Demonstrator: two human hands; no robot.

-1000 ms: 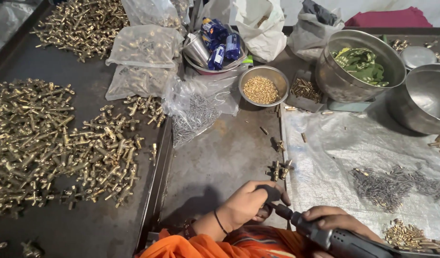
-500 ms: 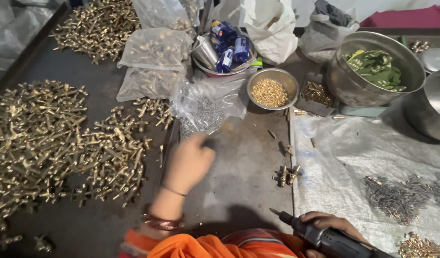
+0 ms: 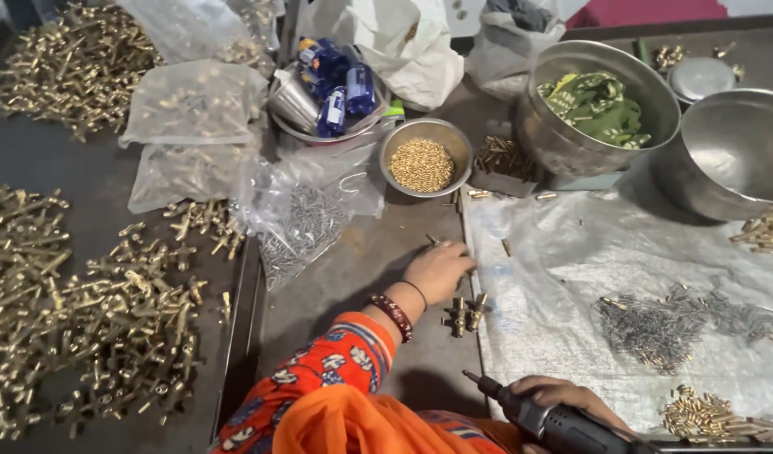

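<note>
Nearest the camera, the right hand (image 3: 571, 397) is wrapped tight round a dark electric screwdriver (image 3: 548, 419), its bit pointing up and left toward the two small brass fittings (image 3: 464, 314) that stand side by side on the dark table (image 3: 353, 269). Those two fittings serve as the landmark.

Just above and left of them, the left hand (image 3: 439, 269) lies palm down on the table. Its fingers are curled together and reach to the edge of the clear plastic sheet (image 3: 571, 277), by a loose brass piece; whether they pinch anything cannot be told. Two bangles ring that wrist above an orange patterned sleeve (image 3: 336, 387).

Right of the fittings, on the sheet, lie one heap of grey screws (image 3: 664, 324) and, nearer, one heap of small brass pins (image 3: 706, 414).

Left of the fittings, a raised tray edge (image 3: 239, 336) borders a wide spread of brass fittings (image 3: 76, 311), too many to count. Bare tabletop lies open between that edge and the sheet.

Farther off, above the fittings, stand one small steel bowl of brass beads (image 3: 424, 160), one open bag of grey screws (image 3: 302, 223), two large steel pots (image 3: 588, 118), and one bowl of blue packets (image 3: 332, 92).
</note>
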